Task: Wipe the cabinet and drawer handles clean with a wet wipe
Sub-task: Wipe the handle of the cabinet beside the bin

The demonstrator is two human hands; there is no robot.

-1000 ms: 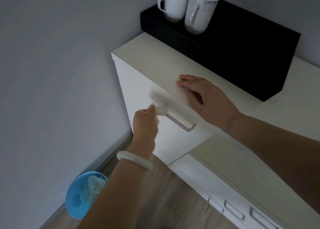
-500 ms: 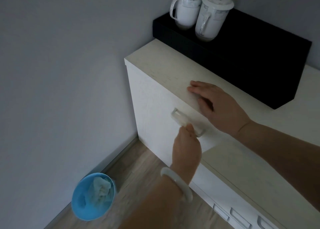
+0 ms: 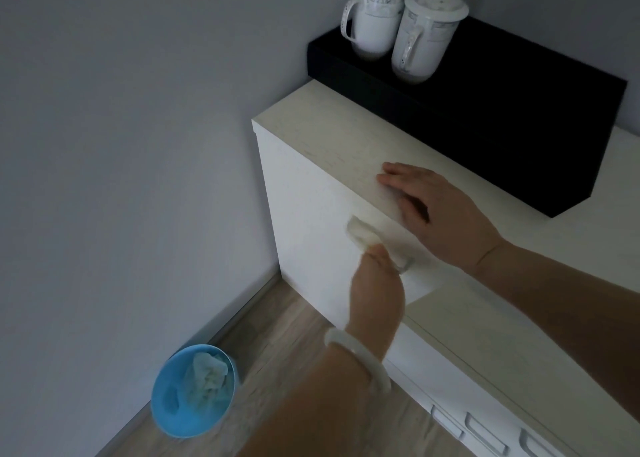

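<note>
My left hand [image 3: 377, 283] pinches a pale wet wipe [image 3: 363, 237] wrapped over the metal handle [image 3: 405, 265] on the front of the tall white cabinet [image 3: 304, 221]. Most of the handle is hidden by the wipe; only its lower right end shows. My right hand [image 3: 436, 211] rests flat on the cabinet's top edge, fingers straight, just above the handle. Several drawer handles [image 3: 485, 436] show on the lower unit at the bottom right.
A long black box [image 3: 485, 117] lies on the cabinet top with two white lidded mugs [image 3: 398, 24] on it. On the wooden floor at the left stands a blue bin [image 3: 194, 394] holding crumpled wipes. A grey wall closes the left side.
My left hand slid the wipe from the handle's upper left end toward its lower right, then the wipe spread back along the handle. My right hand stayed on the top edge.
</note>
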